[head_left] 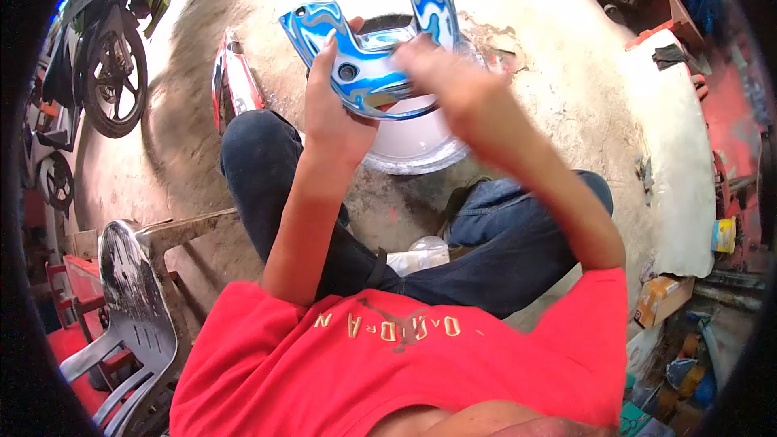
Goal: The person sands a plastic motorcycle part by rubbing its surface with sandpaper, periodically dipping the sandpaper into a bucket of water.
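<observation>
motorcycle [109,77] upper left | chair [133,291] lower left | cardboard box [664,301] right

Gold-edged capital letters run in a row across the chest of the red shirt [405,368]; N, A, R and D can be made out from the left end, the rest being unclear. Marks on the yellow tub [723,235] and cardboard box [664,301] are too small to read.

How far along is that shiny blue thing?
Looks done: blue and white swirls cover most of the part's front. In hand: the left hand holds it; the right hand, blurred, is at one side. To do: can't tell, its back is hidden.
</observation>
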Demonstrator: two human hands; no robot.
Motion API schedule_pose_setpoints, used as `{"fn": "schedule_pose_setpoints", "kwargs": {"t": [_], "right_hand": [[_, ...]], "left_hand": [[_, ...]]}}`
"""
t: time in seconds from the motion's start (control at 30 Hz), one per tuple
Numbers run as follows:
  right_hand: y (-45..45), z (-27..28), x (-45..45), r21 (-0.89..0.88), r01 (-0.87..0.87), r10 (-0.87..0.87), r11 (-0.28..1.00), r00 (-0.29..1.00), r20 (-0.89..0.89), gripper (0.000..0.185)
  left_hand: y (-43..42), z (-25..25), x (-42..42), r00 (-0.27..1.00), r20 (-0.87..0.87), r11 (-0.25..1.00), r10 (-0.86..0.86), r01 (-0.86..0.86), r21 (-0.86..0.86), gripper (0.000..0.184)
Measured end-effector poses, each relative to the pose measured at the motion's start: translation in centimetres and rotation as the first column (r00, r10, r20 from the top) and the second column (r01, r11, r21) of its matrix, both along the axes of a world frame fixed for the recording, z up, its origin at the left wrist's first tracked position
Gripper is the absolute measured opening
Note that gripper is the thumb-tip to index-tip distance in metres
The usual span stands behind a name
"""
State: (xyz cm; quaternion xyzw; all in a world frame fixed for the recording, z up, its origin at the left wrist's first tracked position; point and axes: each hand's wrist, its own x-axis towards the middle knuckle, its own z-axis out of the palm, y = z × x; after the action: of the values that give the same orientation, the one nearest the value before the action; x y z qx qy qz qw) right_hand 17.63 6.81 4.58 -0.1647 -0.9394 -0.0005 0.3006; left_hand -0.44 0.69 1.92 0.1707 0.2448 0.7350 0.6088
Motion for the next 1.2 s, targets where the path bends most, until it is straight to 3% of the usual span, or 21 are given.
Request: {"fn": "schedule_pose_setpoints", "kwargs": {"t": [0.03, 0.1, 0.17, 0.2, 0.3, 0.37, 0.4, 0.43, 0.5, 0.57, 0.67, 0.77, 0.8, 0.83, 0.93, 0.97, 1.03, 1.07, 1.1, 1.17, 1.2], "right_hand": [[-2.4, 0.4, -0.8, -0.084, -0.09, 0.095, 0.992, 0.994, 0.061, 0.043], [-1.6, 0.4, -0.6, -0.095, -0.102, 0.106, 0.99, 0.993, 0.046, 0.042], [2.2, 1.0, 0.9, -0.186, 0.121, -0.117, 0.975, 0.993, 0.031, 0.041], [3.8, 1.1, 0.9, -0.144, 0.191, -0.196, 0.971, 0.98, -0.018, 0.041], [0.5, -0.4, 0.2, -0.019, 0.007, -0.007, 1.0, 1.0, -0.012, 0.04], [-3.0, 0.0, -1.1, -0.037, -0.146, 0.147, 0.989, 0.989, 0.026, 0.04], [-1.8, 0.1, -0.9, -0.01, -0.089, 0.089, 0.996, 0.996, 0.012, 0.04], [0.3, 0.1, -0.2, 0.009, -0.031, 0.031, 0.999, 1.0, 0.004, 0.04], [3.9, 0.6, 1.2, -0.229, 0.169, -0.174, 0.959, 0.985, 0.001, 0.042], [3.5, 0.0, 1.2, -0.124, 0.154, -0.154, 0.98, 0.988, 0.012, 0.042], [-2.6, 0.4, -1.0, -0.076, -0.177, 0.181, 0.981, 0.982, 0.05, 0.042], [2.4, 0.5, 0.3, -0.129, 0.044, -0.039, 0.991, 0.998, 0.045, 0.041], [4.7, 0.7, 1.2, -0.221, 0.093, -0.099, 0.971, 0.995, -0.017, 0.036], [5.7, 1.0, 1.8, -0.368, 0.215, -0.205, 0.905, 0.977, 0.066, 0.044], [1.0, -0.8, -0.1, -0.064, -0.047, 0.047, 0.997, 0.999, 0.002, 0.048], [-1.3, -0.1, -0.7, -0.081, -0.16, 0.164, 0.984, 0.985, 0.048, 0.046], [0.0, 0.1, -0.4, -0.103, -0.128, 0.131, 0.986, 0.991, 0.028, 0.041], [2.3, 0.0, 0.3, -0.131, 0.032, -0.027, 0.991, 0.999, 0.044, 0.04], [4.1, 1.0, 0.9, -0.328, 0.155, -0.135, 0.932, 0.987, 0.081, 0.042], [4.2, 1.3, 1.3, -0.395, 0.29, -0.211, 0.872, 0.95, 0.232, 0.044], [3.0, 0.2, 0.8, -0.257, 0.13, -0.105, 0.957, 0.988, 0.111, 0.043]], "left_hand": [[0.1, -0.5, 0.0, 0.999, 0.035, 1.0, 0.002, -0.003, 0.02, 0.042], [0.2, -0.9, -0.5, 0.996, 0.086, 0.999, -0.006, 0.001, 0.049, 0.043], [-0.4, 0.2, 0.1, 0.998, 0.062, 1.0, 0.022, -0.021, -0.019, 0.041], [-0.5, 0.5, 0.3, 0.998, 0.048, 0.999, 0.029, -0.027, -0.024, 0.041], [0.1, 0.2, 0.4, 0.997, 0.03, 0.997, 0.068, -0.067, -0.048, 0.04], [0.2, -0.3, 0.1, 0.995, -0.008, 0.993, 0.103, -0.103, -0.053, 0.039], [0.3, -0.7, -0.2, 0.994, 0.107, 1.0, 0.018, -0.016, -0.022, 0.034], [-0.2, -0.2, -0.1, 0.999, 0.034, 0.999, 0.005, -0.004, -0.035, 0.034], [-0.4, 0.3, 0.3, 1.0, 0.006, 0.997, 0.029, -0.028, -0.075, 0.033], [-0.5, -0.1, 0.2, 0.998, 0.042, 0.992, 0.047, -0.042, -0.117, 0.033], [0.2, -1.1, -0.3, 0.992, 0.104, 0.994, 0.067, -0.057, -0.096, 0.032], [-0.2, -0.1, -0.1, 0.998, 0.042, 0.992, 0.039, -0.034, -0.121, 0.034], [-0.4, 0.3, 0.1, 0.998, 0.038, 0.991, 0.045, -0.04, -0.128, 0.035], [-0.5, 0.6, 0.2, 0.998, 0.033, 0.989, 0.048, -0.043, -0.14, 0.035], [0.0, -0.4, -0.4, 0.997, 0.062, 0.996, 0.05, -0.045, -0.081, 0.035], [-0.1, -0.9, -0.7, 0.998, 0.05, 0.997, 0.047, -0.043, -0.071, 0.034], [-0.4, -0.6, -0.8, 0.998, 0.052, 0.994, 0.046, -0.041, -0.099, 0.035], [-0.6, 0.4, -0.1, 0.996, 0.04, 0.988, 0.074, -0.068, -0.136, 0.036], [-0.7, 1.0, 0.4, 0.994, 0.031, 0.981, 0.101, -0.095, -0.17, 0.037], [-0.9, 1.0, 0.3, 0.998, 0.013, 0.983, 0.054, -0.051, -0.175, 0.036], [-0.9, 0.9, 0.3, 0.999, 0.02, 0.986, 0.047, -0.043, -0.163, 0.036]]}}
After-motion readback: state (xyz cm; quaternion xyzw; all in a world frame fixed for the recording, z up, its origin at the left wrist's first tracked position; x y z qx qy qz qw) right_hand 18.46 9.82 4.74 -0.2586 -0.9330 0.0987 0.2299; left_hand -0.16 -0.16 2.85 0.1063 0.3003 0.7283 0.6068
